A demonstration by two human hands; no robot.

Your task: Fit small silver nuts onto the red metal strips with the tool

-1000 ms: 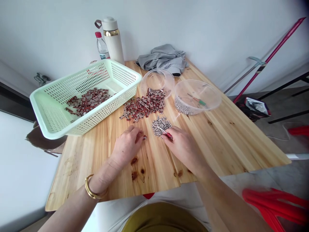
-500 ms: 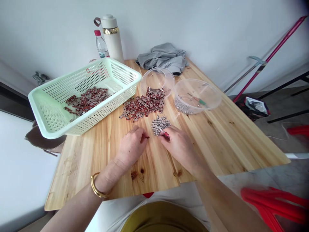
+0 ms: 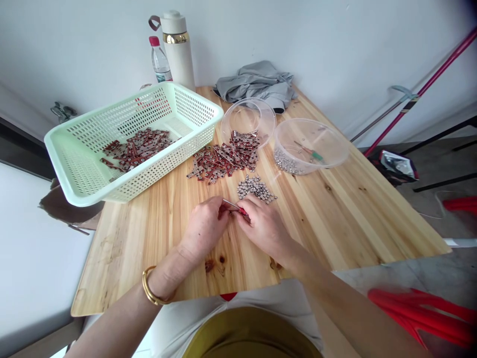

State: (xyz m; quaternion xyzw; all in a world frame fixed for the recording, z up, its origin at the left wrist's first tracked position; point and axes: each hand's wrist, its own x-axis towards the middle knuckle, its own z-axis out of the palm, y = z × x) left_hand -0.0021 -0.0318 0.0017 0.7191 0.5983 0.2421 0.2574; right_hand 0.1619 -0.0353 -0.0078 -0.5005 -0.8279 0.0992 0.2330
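My right hand (image 3: 263, 223) is closed around a small red-handled tool (image 3: 243, 212), its thin metal shaft reaching left to the fingertips of my left hand (image 3: 206, 223). The left fingers are pinched on something small and dark, mostly hidden. Just beyond the right hand lies a cluster of small round metal pieces (image 3: 255, 188). Behind it is a pile of reddish-brown strips with metal dots (image 3: 227, 158), partly on a clear round lid (image 3: 266, 124).
A pale green basket (image 3: 149, 178) with more strips stands left. At right, a clear tub (image 3: 331, 158) holds metal pieces and a green-handled tool (image 3: 316, 155). Grey cloth (image 3: 257, 82), a white flask (image 3: 181, 62) and a plastic bottle (image 3: 160, 62) are at the back.
My right hand has moved slightly left, bringing the tool's tip from the metal pieces to my left fingertips. The cluster is now more spread out toward the right. The view has shifted a little.
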